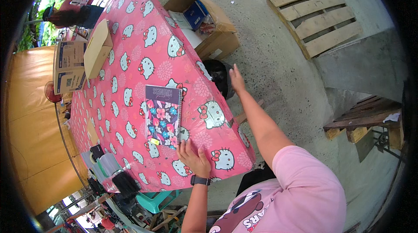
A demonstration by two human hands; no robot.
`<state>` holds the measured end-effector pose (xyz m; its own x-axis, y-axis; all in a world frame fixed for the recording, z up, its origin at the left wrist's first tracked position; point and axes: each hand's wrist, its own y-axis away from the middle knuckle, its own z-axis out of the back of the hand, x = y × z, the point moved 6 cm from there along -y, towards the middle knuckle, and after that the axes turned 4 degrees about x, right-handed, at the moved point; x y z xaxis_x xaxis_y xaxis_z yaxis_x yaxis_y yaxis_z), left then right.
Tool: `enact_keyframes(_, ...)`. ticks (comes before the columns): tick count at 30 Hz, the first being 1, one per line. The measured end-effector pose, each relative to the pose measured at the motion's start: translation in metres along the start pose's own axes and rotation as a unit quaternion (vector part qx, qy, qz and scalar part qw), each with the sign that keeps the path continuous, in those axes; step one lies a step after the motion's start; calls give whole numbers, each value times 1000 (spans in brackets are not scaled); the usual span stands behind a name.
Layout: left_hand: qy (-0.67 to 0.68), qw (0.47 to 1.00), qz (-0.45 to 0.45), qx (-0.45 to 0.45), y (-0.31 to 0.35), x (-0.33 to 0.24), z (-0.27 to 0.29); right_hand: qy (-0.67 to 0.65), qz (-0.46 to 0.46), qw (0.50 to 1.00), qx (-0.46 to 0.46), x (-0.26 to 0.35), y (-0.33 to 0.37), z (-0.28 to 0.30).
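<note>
A spiral notebook [163, 116] with a dark floral cover lies flat on a table [164, 71] with a pink cat-print covering. My left hand [193, 159], a dark watch at its wrist, rests on the cover with fingers spread. Its fingertips are at the notebook's lower right corner; whether they touch it I cannot tell. Past the table's right edge, my right hand [236, 79] hangs with fingers stretched out, holding nothing visible. It is beside a black container [219, 76], perhaps a lined bin, partly hidden by the table; contact is unclear.
An open cardboard box [222, 37] with a blue item inside stands right of the table. Cartons [69, 63] and a folded cardboard piece [96, 50] are at the left. Wooden pallets [315, 17] lie at the right. A teal stool [157, 200] stands below; another person [72, 15] is at the far left.
</note>
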<state>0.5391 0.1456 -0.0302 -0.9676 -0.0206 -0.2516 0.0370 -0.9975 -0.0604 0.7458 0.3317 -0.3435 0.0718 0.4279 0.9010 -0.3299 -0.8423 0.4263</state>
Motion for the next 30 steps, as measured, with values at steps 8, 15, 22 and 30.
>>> enact_keyframes(8,-22,999,-25,-21,-5,-13,4,98,-76,988,-89,-78,30,169)
enact_keyframes(15,-30,999,3,-36,11,5,9,282,-153,939,122,-150,170,204)
enact_keyframes(22,101,988,-49,-109,20,-1,21,643,154,650,374,-199,266,143)
enact_keyframes(30,267,945,-119,-149,202,89,88,591,264,586,488,-187,376,37)
